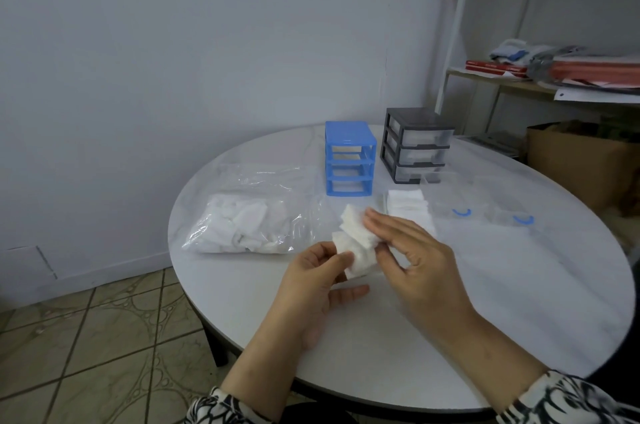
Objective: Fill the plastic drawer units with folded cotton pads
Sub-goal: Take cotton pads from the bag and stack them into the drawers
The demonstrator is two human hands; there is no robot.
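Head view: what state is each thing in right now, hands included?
Blue drawer unit: upright, slots empty, drawers out.
Clear drawers: on the table, apart from the unit.
Grey drawer unit: upright, drawers in.
Bag of pads: lying flat.
Pad stack: on table.
Left hand: pinching held pads.
Right hand: holding them too.

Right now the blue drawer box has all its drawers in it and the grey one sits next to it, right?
Not quite. The head view shows the blue drawer box as a bare frame: its slots are open, and clear drawers with blue handles lie on the table. The grey one does sit next to it, with its drawers in.
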